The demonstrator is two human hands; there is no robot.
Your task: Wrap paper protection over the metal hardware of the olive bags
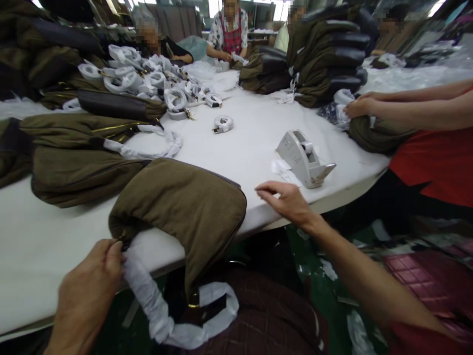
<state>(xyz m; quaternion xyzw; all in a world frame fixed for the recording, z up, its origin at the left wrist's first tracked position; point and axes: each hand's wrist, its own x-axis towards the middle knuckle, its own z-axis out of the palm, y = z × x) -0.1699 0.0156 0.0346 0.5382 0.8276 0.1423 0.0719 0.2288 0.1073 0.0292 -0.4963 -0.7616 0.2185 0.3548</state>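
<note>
An olive-brown fabric handbag [185, 202] with dark piping lies over the table's front edge, its lower end hanging down. Its handle [148, 296], wrapped in white paper, droops below the edge. My left hand [92, 281] is closed on the handbag where the handle joins it, beside dark metal hardware. To the right of the bag, my right hand [286, 199] hovers with thumb and forefinger drawn together in a pinch; anything between them is too small to make out. A grey tape dispenser [301, 158] stands just beyond that hand, with white scraps [281, 168] beside it.
More olive handbags [81, 162] lie at left. Behind them are heaped wrapped, coiled straps [148, 76]; a single coil [223, 124] sits mid-table. Bags are stacked [325, 59] at the back right. A co-worker's hands [360, 104] handle a bag at right. Other people sit across the table.
</note>
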